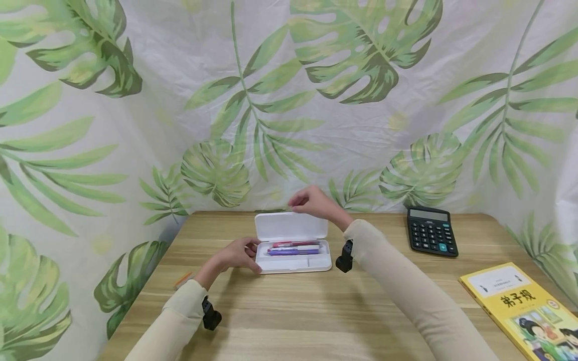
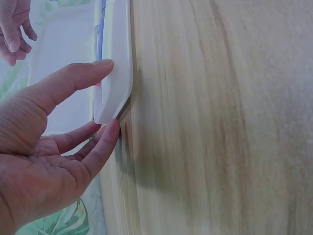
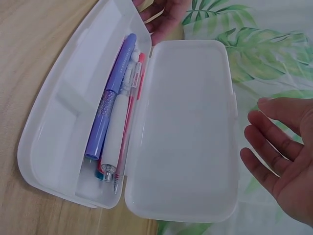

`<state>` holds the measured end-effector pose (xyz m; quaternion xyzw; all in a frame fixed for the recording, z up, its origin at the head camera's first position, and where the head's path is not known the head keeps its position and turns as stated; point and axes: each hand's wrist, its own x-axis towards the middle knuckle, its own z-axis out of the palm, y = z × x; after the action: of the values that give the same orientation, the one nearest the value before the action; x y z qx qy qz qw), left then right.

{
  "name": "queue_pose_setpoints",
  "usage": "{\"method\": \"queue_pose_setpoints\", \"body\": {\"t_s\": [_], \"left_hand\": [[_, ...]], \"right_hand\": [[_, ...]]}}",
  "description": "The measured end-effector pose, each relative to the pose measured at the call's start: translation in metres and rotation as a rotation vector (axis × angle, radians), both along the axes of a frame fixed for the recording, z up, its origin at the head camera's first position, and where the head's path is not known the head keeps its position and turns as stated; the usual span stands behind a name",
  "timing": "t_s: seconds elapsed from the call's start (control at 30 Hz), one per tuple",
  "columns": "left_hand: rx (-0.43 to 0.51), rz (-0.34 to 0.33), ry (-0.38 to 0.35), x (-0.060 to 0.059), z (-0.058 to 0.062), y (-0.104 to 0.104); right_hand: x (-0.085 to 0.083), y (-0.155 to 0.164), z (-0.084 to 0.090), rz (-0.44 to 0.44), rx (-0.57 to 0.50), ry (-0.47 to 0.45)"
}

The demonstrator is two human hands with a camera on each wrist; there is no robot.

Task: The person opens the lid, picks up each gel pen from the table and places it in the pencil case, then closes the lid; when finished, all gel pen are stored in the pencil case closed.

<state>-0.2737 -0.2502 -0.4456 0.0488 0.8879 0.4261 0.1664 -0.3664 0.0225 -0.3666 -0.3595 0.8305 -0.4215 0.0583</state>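
A white pencil case (image 1: 293, 264) sits on the table with its lid (image 3: 181, 127) standing up. Inside lie several pens, among them a purple pen (image 3: 111, 93), a white pen (image 3: 115, 129) and a red one (image 1: 289, 244). My left hand (image 1: 239, 254) holds the case's left end; in the left wrist view the thumb lies over one side and fingertips touch the end. Beside the lid's upper edge is my right hand (image 3: 288, 147), fingers loosely bent, with a gap between them and the lid in the right wrist view. It holds nothing visible.
A black calculator (image 1: 432, 231) lies at the back right of the wooden table (image 1: 289, 321). Nearer on the right is a yellow book (image 1: 519, 306). A small orange item (image 1: 182, 279) is partly hidden behind the left forearm. A leaf-patterned curtain (image 1: 289, 110) hangs behind.
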Motion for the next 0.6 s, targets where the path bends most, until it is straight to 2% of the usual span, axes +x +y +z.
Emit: {"method": "queue_pose_setpoints", "body": {"t_s": [0.37,0.6], "left_hand": [[0.042,-0.015,0.011,0.004,-0.001,0.0],[0.071,-0.008,0.027,0.004,-0.005,-0.003]], "right_hand": [[-0.006,0.001,-0.012,-0.003,0.037,0.003],[-0.007,-0.001,-0.013,0.02,0.04,0.006]]}}
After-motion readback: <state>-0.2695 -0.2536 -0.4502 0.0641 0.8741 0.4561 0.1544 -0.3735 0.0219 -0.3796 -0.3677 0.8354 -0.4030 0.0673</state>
